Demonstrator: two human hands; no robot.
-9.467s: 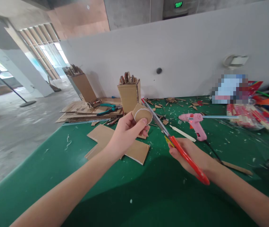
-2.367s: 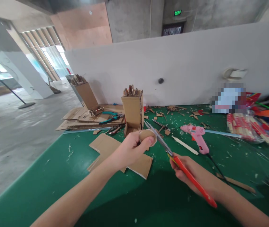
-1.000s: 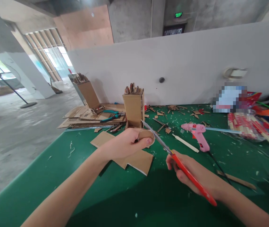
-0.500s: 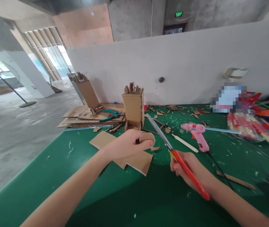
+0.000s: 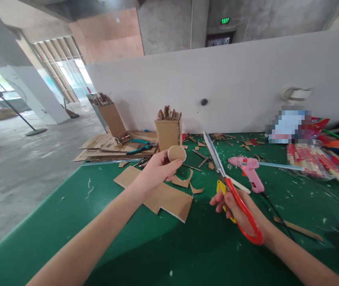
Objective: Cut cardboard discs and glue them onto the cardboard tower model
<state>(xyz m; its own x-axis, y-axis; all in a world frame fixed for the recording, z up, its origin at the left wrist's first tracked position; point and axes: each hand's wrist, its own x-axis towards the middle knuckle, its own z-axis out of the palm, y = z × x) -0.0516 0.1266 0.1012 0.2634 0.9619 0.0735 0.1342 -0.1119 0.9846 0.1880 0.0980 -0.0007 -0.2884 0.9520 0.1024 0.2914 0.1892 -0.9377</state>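
Between thumb and fingers, my left hand (image 5: 160, 169) pinches a round cardboard disc (image 5: 176, 153), its flat face toward me. My right hand (image 5: 237, 206) grips scissors (image 5: 215, 155) with red and yellow handles, their blades pointing up and away. Below the disc, curved cardboard offcuts (image 5: 183, 182) lie on the green table. A flat cardboard piece (image 5: 172, 202) with a notched edge rests under my left wrist. Just behind the disc stands an upright cardboard box (image 5: 168, 133) with cardboard strips poking out of its top.
A pink glue gun (image 5: 249, 169) with its cord lies at the right, beside a pale stick (image 5: 237, 183). Teal-handled pliers (image 5: 141, 146) sit on stacked cardboard (image 5: 98, 153). Another cardboard box (image 5: 111, 117) stands at back left. Bagged supplies (image 5: 306, 159) fill the far right, before a white wall (image 5: 241, 79).
My left hand has raised the disc and turned its face toward me. A curved offcut now shows on the table beneath it. The scissors have shifted slightly right and their handles have spread.
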